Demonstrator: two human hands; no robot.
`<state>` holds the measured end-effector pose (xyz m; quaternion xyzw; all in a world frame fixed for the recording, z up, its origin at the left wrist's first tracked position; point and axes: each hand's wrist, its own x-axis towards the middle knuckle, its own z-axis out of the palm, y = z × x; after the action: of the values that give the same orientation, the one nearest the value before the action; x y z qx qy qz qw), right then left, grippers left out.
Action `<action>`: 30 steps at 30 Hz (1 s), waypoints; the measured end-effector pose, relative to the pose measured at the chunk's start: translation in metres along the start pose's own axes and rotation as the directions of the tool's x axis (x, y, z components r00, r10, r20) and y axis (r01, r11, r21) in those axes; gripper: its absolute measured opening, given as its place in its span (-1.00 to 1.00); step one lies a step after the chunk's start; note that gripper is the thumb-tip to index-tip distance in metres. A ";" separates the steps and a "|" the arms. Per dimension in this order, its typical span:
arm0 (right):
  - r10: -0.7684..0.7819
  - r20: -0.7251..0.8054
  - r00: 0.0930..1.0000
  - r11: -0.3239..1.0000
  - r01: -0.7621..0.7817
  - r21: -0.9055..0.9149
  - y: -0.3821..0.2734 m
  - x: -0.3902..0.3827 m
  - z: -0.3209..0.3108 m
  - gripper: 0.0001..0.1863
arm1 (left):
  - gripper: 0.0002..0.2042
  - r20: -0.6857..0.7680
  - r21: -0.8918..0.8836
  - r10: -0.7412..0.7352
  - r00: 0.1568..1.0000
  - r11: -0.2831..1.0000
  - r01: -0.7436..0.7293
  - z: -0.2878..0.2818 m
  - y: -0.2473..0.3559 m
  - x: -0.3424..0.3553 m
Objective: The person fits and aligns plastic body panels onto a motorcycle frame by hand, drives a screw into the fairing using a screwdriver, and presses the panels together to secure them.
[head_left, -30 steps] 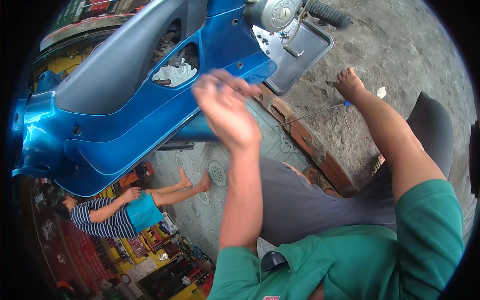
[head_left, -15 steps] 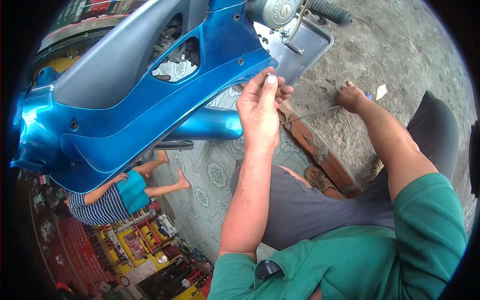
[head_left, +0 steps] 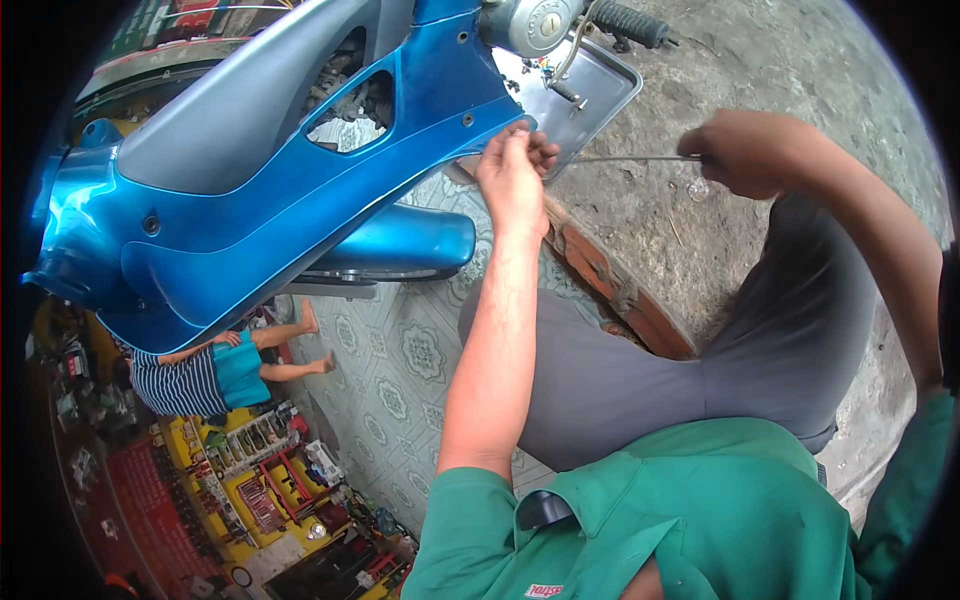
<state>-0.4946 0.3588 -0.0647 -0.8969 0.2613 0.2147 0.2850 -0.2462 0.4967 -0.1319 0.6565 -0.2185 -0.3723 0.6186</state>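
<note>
My left hand [head_left: 514, 190] is raised at the right-hand end of a glossy blue motorbike body panel [head_left: 420, 130]. Its thumb and fingertips are pinched together; whatever lies between them is too small to make out. Off to the right, my right hand [head_left: 750, 152] is closed round a screwdriver [head_left: 640, 158], its handle hidden in the fist. The long thin shaft points left toward my left hand, its tip a little apart from the fingers. Screw holes show along the panel, and a grey inner panel [head_left: 215, 130] adjoins it.
Behind the panel end lies a metal tray [head_left: 610, 105] with small parts. Above it are a round silver cover [head_left: 535, 25] and a ribbed black rubber peg [head_left: 630, 25]. A brick edge [head_left: 620, 290] borders patterned floor tiles [head_left: 420, 350]. At left, another person [head_left: 185, 385] sits by yellow tool trays [head_left: 260, 490].
My right hand has lifted the screwdriver off the concrete and swung it up, its shaft now nearly level. My left hand has shifted slightly up and left, closer to the panel's edge.
</note>
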 end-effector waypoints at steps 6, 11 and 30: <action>0.139 -0.418 0.898 0.963 -0.024 0.269 -0.019 -0.118 0.019 -0.56 | -0.65 0.136 -0.378 -0.448 0.884 0.801 0.464 0.021 0.022 0.004; 0.168 -0.527 0.833 0.827 0.171 0.535 -0.037 -0.126 0.056 -0.46 | -0.65 0.317 -0.268 -0.262 0.912 0.897 0.351 0.058 0.036 0.030; 0.258 -0.452 0.854 0.287 0.378 0.880 -0.090 -0.075 0.090 -0.47 | -0.67 -0.402 0.089 0.369 0.838 0.927 -0.365 0.026 0.066 0.067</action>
<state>-0.5208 0.5035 -0.0557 -0.5765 0.3659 -0.2440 0.6886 -0.2126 0.4208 -0.0812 0.6685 -0.2068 -0.0993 0.7074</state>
